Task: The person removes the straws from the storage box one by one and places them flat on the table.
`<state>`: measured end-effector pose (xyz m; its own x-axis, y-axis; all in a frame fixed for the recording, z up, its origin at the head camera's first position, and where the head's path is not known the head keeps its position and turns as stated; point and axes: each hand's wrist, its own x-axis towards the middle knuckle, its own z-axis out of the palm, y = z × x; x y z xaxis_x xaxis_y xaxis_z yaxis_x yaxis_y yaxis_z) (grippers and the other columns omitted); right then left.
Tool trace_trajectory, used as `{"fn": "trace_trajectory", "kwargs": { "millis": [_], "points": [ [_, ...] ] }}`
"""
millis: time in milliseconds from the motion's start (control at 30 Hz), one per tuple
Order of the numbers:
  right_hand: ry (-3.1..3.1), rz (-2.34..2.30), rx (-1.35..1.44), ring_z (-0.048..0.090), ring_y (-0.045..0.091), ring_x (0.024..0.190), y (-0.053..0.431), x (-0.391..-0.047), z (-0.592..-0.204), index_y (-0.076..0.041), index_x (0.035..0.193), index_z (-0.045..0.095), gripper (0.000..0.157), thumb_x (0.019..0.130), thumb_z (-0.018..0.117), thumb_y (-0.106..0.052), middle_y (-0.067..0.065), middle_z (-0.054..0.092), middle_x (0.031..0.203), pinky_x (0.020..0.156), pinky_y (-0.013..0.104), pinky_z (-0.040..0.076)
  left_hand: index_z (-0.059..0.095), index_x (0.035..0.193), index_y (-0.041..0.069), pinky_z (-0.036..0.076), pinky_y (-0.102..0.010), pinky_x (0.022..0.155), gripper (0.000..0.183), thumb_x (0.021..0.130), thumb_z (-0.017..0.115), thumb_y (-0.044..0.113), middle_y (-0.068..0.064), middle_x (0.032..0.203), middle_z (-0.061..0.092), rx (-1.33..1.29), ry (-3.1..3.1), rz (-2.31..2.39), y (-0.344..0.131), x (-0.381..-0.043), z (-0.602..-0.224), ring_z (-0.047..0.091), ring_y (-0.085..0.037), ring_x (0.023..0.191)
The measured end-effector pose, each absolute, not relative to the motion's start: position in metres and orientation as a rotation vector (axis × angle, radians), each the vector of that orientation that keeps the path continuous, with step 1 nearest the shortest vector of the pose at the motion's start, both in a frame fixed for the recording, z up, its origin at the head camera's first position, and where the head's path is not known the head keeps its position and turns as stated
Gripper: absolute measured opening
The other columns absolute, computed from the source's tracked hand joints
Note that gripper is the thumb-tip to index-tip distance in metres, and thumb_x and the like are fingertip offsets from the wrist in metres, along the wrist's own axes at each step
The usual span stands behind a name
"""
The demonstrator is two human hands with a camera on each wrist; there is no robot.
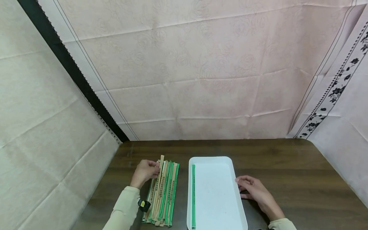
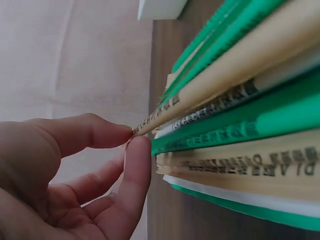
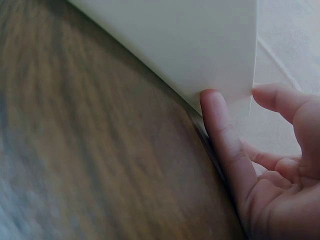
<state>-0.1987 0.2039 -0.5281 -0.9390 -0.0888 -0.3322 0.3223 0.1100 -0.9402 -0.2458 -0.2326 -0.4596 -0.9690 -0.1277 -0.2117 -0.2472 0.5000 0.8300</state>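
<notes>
A bundle of long, thin paper-wrapped chopsticks (image 1: 168, 195), green and tan with dark print, lies left of a white tray (image 1: 215, 191). At the bundle's far end my left hand (image 1: 146, 172) pinches one tan wrapped chopstick (image 2: 172, 107) between thumb and fingertips; its tip stands out beyond the others. My right hand (image 1: 256, 191) is at the tray's right side. In the right wrist view, one fingertip (image 3: 215, 100) rests against the outer wall and another digit touches the rim. Inside the tray, a single green wrapped chopstick (image 1: 193, 196) lies along the left wall.
Both things lie on a dark brown wooden table (image 1: 276, 159). A pale cloth wall (image 1: 201, 80) rises behind its far edge, with more cloth at left and right. A dark device (image 1: 144, 204) sits on the left wrist.
</notes>
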Motion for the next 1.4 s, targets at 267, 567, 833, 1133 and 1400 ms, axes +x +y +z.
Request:
{"fn": "trace_trajectory", "kwargs": {
  "millis": [267, 567, 833, 1133, 1400],
  "points": [
    [2.089, -1.895, 0.235, 0.068, 0.022, 0.093, 0.204, -0.199, -0.529, 0.008, 0.133, 0.060, 0.049, 0.105, 0.067, -0.030, 0.011, 0.071, 0.103, 0.080, 0.038, 0.064, 0.077, 0.106, 0.000, 0.063, -0.036, 0.068, 0.016, 0.094, 0.075, 0.010, -0.010, 0.090, 0.075, -0.385, 2.751, 1.308, -0.231, -0.245, -0.469, 0.074, -0.019, 0.072],
    [2.084, -1.898, 0.209, 0.069, 0.021, 0.093, 0.205, -0.198, -0.528, 0.009, 0.134, 0.059, 0.048, 0.106, 0.066, -0.029, 0.010, 0.071, 0.103, 0.080, 0.038, 0.064, 0.077, 0.110, 0.001, 0.061, -0.045, 0.072, 0.019, 0.095, 0.069, 0.010, -0.010, 0.085, 0.076, -0.285, 2.755, 1.393, -0.228, -0.243, -0.457, 0.073, -0.026, 0.073],
    [2.094, -1.891, 0.202, 0.069, 0.021, 0.094, 0.205, -0.198, -0.527, 0.009, 0.135, 0.059, 0.048, 0.107, 0.065, -0.029, 0.010, 0.071, 0.103, 0.080, 0.038, 0.064, 0.077, 0.109, 0.003, 0.061, -0.046, 0.066, 0.016, 0.102, 0.068, 0.014, -0.015, 0.091, 0.077, -0.133, 2.722, 1.505, -0.204, -0.242, -0.429, 0.074, -0.036, 0.078],
    [2.092, -1.891, 0.189, 0.068, 0.020, 0.094, 0.208, -0.198, -0.527, 0.010, 0.135, 0.058, 0.049, 0.107, 0.064, -0.030, 0.010, 0.070, 0.101, 0.080, 0.038, 0.064, 0.074, 0.117, -0.003, 0.064, -0.039, 0.081, 0.025, 0.104, 0.068, 0.017, -0.016, 0.111, 0.076, 0.100, 2.510, 1.589, -0.148, -0.241, -0.417, 0.076, -0.031, 0.095],
    [2.087, -1.902, 0.219, 0.068, 0.022, 0.094, 0.204, -0.199, -0.527, 0.009, 0.136, 0.058, 0.049, 0.106, 0.066, -0.029, 0.010, 0.071, 0.102, 0.080, 0.038, 0.064, 0.067, 0.130, -0.005, 0.055, -0.056, 0.100, 0.052, 0.099, 0.075, 0.036, -0.020, 0.110, 0.075, 0.098, 2.434, 1.386, -0.104, -0.234, -0.424, 0.075, -0.032, 0.100]
  ]
}}
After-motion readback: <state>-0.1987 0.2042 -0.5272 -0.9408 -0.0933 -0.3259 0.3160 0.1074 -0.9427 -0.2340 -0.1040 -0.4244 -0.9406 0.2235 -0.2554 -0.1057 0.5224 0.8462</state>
